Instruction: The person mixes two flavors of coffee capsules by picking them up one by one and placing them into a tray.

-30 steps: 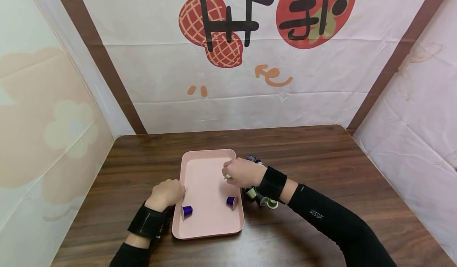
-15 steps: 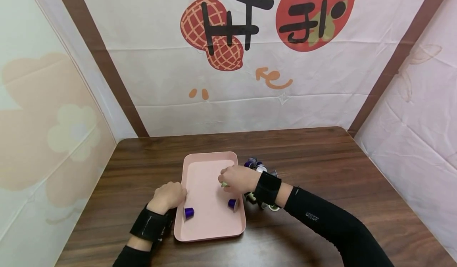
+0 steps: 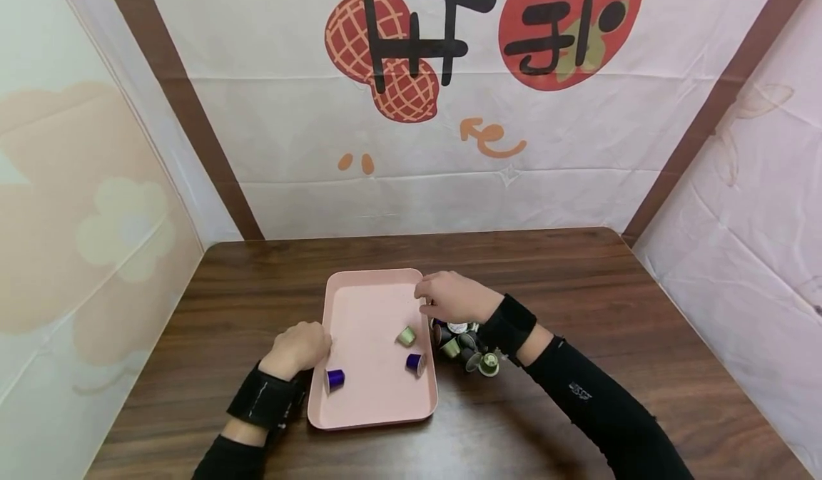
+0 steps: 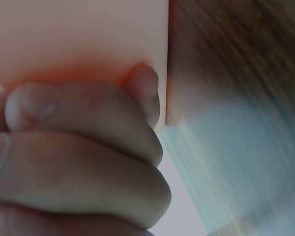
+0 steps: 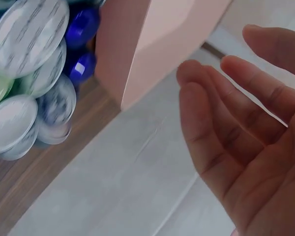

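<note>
Now that the pale-green tapered capsule (image 3: 406, 336) is released, it lies with two purple tapered capsules (image 3: 336, 379) in the pink rectangular tray (image 3: 372, 405), making three; right hand (image 3: 459, 297) empty, fingers relaxed, by its right rim; left hand (image 3: 299, 346) grips its left rim; mixed-colour capsule heap (image 3: 467, 341) alongside.

The green capsule (image 3: 406, 336), pinched in the right hand (image 3: 459, 297) half a second earlier, had come to lie in the tray (image 3: 359, 302), toward its 2 to 3 o'clock side. The right hand had let go and shifted toward 2 o'clock, now covering the heap's (image 3: 468, 341) 12 o'clock end and baring more of its 6 o'clock end.
</note>
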The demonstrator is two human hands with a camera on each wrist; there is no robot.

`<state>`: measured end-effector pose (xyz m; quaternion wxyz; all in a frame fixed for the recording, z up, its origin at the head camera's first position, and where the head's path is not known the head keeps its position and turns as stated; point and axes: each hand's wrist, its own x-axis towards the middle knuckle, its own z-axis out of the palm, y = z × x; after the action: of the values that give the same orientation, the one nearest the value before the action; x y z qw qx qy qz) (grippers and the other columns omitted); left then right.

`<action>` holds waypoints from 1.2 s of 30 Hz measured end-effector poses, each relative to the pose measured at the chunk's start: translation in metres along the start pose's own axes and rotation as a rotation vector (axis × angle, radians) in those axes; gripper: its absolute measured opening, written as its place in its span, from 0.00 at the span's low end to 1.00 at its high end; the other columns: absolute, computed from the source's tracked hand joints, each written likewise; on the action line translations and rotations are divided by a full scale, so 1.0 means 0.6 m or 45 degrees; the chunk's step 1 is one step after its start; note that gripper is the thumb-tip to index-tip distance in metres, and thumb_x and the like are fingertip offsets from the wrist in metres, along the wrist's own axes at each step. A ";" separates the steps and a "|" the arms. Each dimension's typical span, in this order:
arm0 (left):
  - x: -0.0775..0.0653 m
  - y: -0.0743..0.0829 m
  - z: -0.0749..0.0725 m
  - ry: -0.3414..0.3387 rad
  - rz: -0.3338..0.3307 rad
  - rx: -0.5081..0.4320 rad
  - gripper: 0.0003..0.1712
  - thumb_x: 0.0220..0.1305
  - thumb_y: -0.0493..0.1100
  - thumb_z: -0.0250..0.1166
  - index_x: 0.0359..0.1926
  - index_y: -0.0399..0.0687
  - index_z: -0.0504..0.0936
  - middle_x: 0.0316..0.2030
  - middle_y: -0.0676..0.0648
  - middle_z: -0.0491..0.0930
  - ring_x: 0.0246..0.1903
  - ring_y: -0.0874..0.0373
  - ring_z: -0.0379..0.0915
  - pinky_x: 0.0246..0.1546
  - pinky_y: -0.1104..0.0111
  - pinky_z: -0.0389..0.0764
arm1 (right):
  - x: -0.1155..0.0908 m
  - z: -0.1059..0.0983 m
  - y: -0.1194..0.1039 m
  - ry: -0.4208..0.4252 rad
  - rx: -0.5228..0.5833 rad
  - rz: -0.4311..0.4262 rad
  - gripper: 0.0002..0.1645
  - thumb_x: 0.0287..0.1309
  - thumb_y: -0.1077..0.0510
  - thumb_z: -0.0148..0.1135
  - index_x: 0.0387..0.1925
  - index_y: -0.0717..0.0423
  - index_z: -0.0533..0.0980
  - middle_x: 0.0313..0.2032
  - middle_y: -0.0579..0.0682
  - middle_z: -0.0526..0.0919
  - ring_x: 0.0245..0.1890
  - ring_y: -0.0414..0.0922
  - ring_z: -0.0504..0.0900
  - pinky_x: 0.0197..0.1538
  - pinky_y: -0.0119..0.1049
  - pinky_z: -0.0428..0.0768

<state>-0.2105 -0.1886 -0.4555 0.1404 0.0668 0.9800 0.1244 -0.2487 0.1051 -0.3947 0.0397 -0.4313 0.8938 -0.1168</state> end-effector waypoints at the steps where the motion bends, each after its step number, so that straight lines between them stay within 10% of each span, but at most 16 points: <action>1: -0.002 0.000 0.000 -0.005 -0.001 -0.003 0.16 0.64 0.43 0.50 0.25 0.39 0.77 0.31 0.37 0.79 0.29 0.45 0.74 0.28 0.47 0.74 | -0.006 -0.001 0.008 0.027 0.017 0.005 0.09 0.60 0.60 0.59 0.42 0.57 0.79 0.39 0.51 0.81 0.34 0.42 0.80 0.40 0.34 0.76; 24: 0.002 -0.009 -0.002 -0.017 0.005 -0.044 0.17 0.64 0.43 0.49 0.31 0.35 0.79 0.33 0.36 0.79 0.28 0.45 0.73 0.28 0.48 0.74 | -0.115 0.012 0.112 0.105 0.363 0.549 0.13 0.61 0.58 0.60 0.46 0.58 0.79 0.40 0.48 0.81 0.38 0.42 0.79 0.40 0.38 0.77; 36: 0.005 -0.006 -0.001 -0.024 0.033 -0.046 0.16 0.64 0.42 0.48 0.27 0.38 0.78 0.31 0.38 0.77 0.27 0.46 0.71 0.28 0.49 0.73 | -0.146 0.047 0.131 0.120 0.404 0.634 0.14 0.58 0.60 0.62 0.47 0.56 0.79 0.38 0.47 0.79 0.31 0.40 0.76 0.33 0.36 0.75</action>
<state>-0.2137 -0.1916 -0.4566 0.1492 0.0781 0.9753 0.1432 -0.2491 0.2159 -0.4438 0.0925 -0.1812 0.9434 -0.2618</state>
